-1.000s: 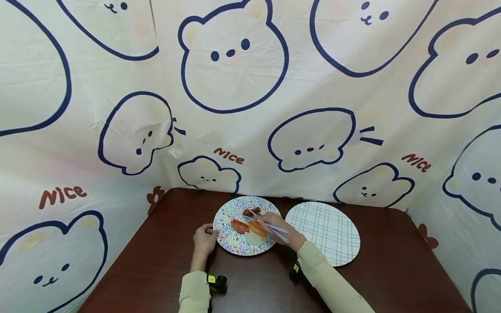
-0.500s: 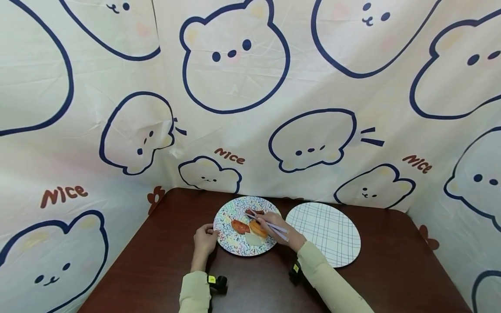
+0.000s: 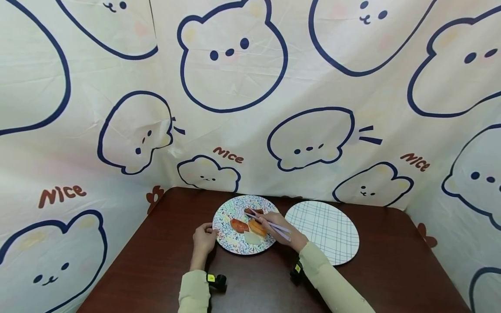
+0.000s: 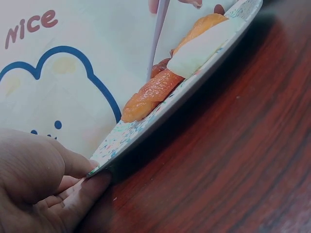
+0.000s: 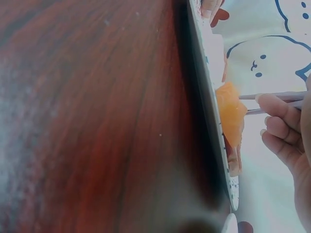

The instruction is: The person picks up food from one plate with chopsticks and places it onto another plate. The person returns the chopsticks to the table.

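Note:
My left hand (image 3: 204,239) pinches the left rim of a round plate (image 3: 228,244) with a multicoloured speckled pattern; the left wrist view shows the thumb on top and fingers beneath. A pair of pale purple chopsticks (image 3: 282,230) is held in my right hand (image 3: 274,221) over the plate's right side. Their tips meet at a dark brown piece of food (image 3: 258,211) near the back; whether they grip it is unclear. Also on the plate are a glossy reddish-brown piece (image 4: 150,94), an orange piece (image 5: 231,111) and a flat whitish piece (image 3: 253,238).
Just right of the speckled plate lies a white round plate with a blue grid pattern (image 3: 325,230). Both are on a dark brown wooden table (image 3: 395,261). Cloth printed with cartoon bears (image 3: 235,87) hangs behind and at both sides.
The chopstick tips were spread apart a second ago and have come together at the dark brown piece. My left hand stays on the plate's rim.

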{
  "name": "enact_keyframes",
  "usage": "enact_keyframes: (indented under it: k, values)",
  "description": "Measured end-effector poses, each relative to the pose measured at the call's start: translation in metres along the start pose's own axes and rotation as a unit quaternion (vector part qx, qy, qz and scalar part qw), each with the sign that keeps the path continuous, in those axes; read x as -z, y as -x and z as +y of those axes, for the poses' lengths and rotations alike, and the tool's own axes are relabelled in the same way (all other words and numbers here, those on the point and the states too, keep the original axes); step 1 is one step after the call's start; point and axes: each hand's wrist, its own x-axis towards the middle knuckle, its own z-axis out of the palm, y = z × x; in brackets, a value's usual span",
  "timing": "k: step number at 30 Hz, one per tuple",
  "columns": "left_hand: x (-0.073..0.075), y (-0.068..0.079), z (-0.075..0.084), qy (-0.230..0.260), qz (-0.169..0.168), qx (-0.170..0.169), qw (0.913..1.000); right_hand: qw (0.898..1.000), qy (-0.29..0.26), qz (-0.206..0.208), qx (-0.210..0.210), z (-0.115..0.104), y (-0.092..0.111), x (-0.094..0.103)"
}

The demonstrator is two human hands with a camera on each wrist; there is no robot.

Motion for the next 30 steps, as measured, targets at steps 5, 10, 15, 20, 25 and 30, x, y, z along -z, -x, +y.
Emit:
enact_keyframes:
  k: [5, 10, 15, 20, 25, 30]
  values:
    - [-0.001, -0.001, -0.001, 0.000, -0.006, 0.005, 1.0000, 1.000, -0.014, 0.020, 0.016, 0.000, 0.005, 0.005]
    - [0.000, -0.003, 0.000, 0.004, -0.008, 0.008, 0.9999, 0.999, -0.034, 0.023, -0.008, 0.001, 0.014, 0.013]
    - [0.001, -0.003, 0.000, -0.002, -0.005, 0.005, 1.0000, 0.997, -0.047, 0.016, -0.050, 0.002, 0.025, 0.022]
    - [0.001, -0.002, -0.003, -0.002, -0.008, 0.004, 1.0000, 0.998, -0.029, 0.031, -0.041, 0.004, 0.040, 0.028]
    - [0.000, -0.003, -0.004, -0.003, -0.008, 0.005, 1.0000, 0.998, -0.006, 0.049, -0.024, 0.007, 0.058, 0.038]
    - [0.000, -0.002, -0.001, -0.004, -0.007, 0.000, 1.0000, 0.997, 0.024, 0.073, -0.034, 0.009, 0.080, 0.053]
